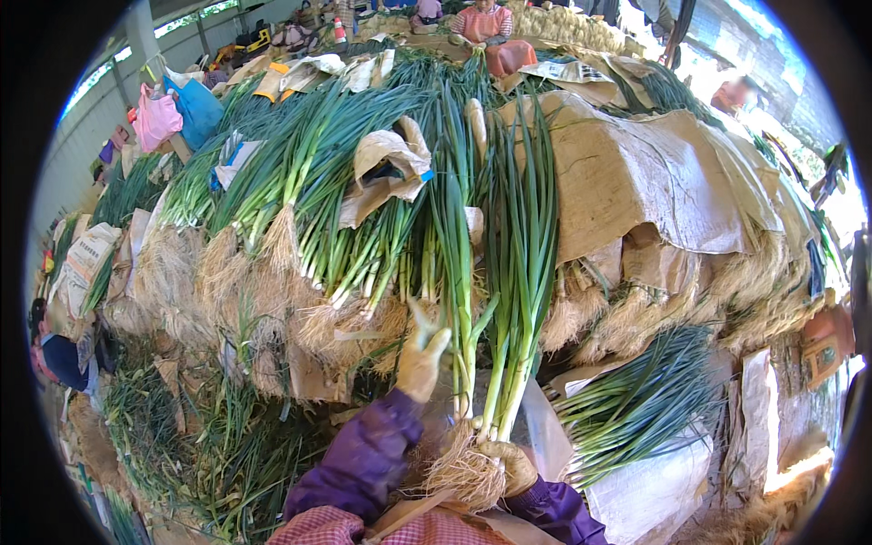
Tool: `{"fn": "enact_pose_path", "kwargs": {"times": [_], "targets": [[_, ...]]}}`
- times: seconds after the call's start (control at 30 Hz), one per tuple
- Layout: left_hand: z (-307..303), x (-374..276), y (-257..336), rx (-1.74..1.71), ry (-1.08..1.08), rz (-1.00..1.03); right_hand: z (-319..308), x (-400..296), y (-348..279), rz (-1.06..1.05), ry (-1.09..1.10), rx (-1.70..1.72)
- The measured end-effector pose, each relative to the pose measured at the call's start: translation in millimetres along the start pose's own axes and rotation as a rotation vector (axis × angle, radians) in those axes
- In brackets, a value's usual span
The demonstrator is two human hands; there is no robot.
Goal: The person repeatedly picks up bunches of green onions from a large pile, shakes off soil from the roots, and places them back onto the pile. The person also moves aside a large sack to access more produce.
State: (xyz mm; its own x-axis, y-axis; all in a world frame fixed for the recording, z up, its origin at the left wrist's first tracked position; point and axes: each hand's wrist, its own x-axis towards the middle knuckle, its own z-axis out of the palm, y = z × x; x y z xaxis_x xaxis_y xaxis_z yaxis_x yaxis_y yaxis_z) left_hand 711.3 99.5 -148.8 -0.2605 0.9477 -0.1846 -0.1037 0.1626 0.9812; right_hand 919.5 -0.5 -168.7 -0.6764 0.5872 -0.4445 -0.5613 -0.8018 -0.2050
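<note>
My right hand (pixel 511 466), in a dirty work glove, is closed around the white lower stems of several long green onions (pixel 507 340), just above their tangle of pale roots (pixel 465 470). Their green leaves stretch away from me over the pile. My left hand (pixel 419 361), gloved too, is raised just left of the stems, with a small blurred pale scrap, perhaps a peeled leaf, at its fingers. Whether it grips that scrap is unclear.
A long heap of green onions (pixel 327 136) lies ahead, partly under burlap sacking (pixel 613 163). Trimmed leaves (pixel 231 443) litter the lower left. Another onion bundle (pixel 640 402) rests on a pale sack (pixel 654 484) at right. A person (pixel 485 30) sits beyond the heap.
</note>
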Motion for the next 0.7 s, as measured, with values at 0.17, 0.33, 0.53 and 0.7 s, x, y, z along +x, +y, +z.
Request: {"fn": "enact_pose_path", "kwargs": {"times": [0.17, 0.33, 0.53, 0.7], "targets": [[-57.7, -92.0, -19.8, -0.926, -0.598, -0.168, 10.0, 2.6, 4.4, -0.025, 0.061, 0.023], [-161.5, -144.3, -31.5, -0.479, -0.312, -0.275, 17.9, 6.8, 10.7, -0.058, 0.089, -0.002], [-108.9, -84.4, -10.1, 0.425, -0.153, -0.115, 21.0, 13.9, 14.9, -0.037, -0.067, 0.058], [-11.6, -19.9, -42.6, -0.063, -0.264, 0.018, 21.2, -3.4, 11.6, -0.012, 0.029, 0.046]]}}
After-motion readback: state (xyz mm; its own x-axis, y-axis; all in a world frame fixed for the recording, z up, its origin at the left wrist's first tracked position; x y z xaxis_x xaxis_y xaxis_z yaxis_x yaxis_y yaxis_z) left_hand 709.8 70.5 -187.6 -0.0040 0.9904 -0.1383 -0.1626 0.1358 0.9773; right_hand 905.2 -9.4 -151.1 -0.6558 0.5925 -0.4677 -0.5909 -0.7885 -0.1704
